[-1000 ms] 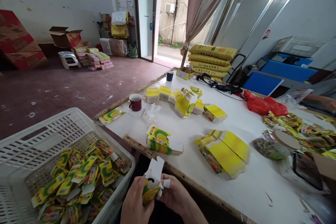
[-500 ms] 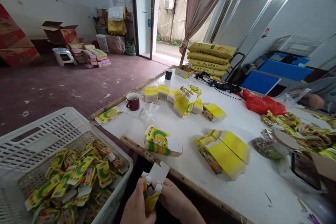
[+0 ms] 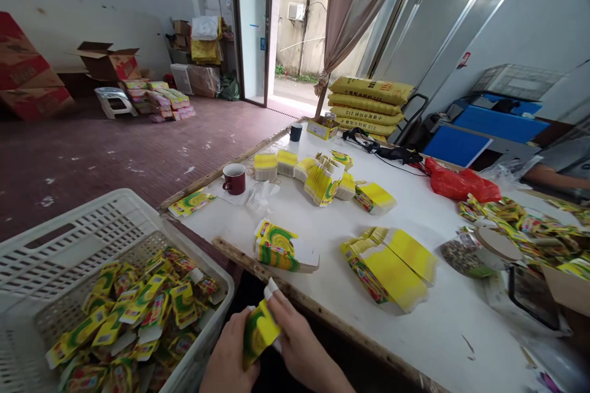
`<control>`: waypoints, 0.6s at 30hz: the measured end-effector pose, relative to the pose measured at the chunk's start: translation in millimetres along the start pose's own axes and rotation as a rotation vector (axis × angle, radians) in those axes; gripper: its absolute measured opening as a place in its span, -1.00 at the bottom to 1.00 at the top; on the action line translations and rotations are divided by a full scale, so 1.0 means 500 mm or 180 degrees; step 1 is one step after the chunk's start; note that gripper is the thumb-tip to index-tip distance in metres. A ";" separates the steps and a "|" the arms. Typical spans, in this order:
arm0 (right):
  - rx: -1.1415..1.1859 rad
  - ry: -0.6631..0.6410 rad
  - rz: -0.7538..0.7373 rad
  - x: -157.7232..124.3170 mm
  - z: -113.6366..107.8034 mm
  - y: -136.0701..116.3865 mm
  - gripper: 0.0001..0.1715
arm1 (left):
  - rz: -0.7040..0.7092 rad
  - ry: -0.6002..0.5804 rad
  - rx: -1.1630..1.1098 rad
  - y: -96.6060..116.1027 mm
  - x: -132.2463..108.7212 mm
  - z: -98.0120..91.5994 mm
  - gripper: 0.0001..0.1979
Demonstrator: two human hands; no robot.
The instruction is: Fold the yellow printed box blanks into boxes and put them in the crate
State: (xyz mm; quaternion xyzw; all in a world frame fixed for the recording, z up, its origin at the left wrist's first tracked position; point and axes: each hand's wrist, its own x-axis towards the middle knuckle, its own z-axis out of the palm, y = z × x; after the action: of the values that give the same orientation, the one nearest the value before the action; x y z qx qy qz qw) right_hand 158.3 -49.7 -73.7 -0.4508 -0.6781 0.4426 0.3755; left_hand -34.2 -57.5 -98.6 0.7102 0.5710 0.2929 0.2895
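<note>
Low at the front of the table, my left hand [image 3: 228,350] is closed around a small yellow-and-green carton [image 3: 259,330]. My right hand [image 3: 295,338] is closed on the carton's upper end, its fingers lying over the flaps, with white coverings on some fingertips. What lies inside the carton is hidden. Just beyond my hands, a stack of flat printed cartons [image 3: 276,247] rests near the table edge. To the left, a white plastic basket [image 3: 92,221] holds many filled yellow cartons [image 3: 142,313].
More flat carton stacks [image 3: 396,267] lie on the white table [image 3: 322,295]. A maroon mug [image 3: 235,180] stands near the left edge. At right are a lidded jar [image 3: 465,252], a red plastic bag [image 3: 461,181] and a heap of packets [image 3: 525,221]. Another person's arm [image 3: 557,175] reaches in there.
The carton's raised white flap is now folded down, and the carton's end looks covered. My right hand has moved up over the top of it. The other person's arm has shifted.
</note>
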 end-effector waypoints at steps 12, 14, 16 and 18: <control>-0.0081 -0.1064 -0.0103 0.026 -0.100 -0.069 -0.69 | -0.0240 -0.0418 -0.0286 0.067 0.028 -0.077 -0.44; -0.0120 -0.0910 -0.0009 0.024 -0.096 -0.066 -0.66 | -0.0229 -0.0367 -0.0228 0.082 0.031 -0.078 -0.47; -0.0128 -0.0741 -0.0012 0.017 -0.083 -0.059 -0.60 | -0.0236 -0.0266 -0.0209 0.094 0.034 -0.078 -0.50; 0.0115 -0.0677 -0.0074 0.011 -0.070 -0.052 -0.51 | -0.0247 -0.0263 -0.0269 0.102 0.036 -0.080 -0.51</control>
State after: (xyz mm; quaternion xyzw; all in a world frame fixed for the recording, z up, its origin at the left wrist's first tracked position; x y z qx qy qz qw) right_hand 181.3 -40.7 -37.5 -0.3865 -0.7113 0.4956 0.3146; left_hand -28.2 -45.8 -32.3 0.6862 0.5728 0.2757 0.3537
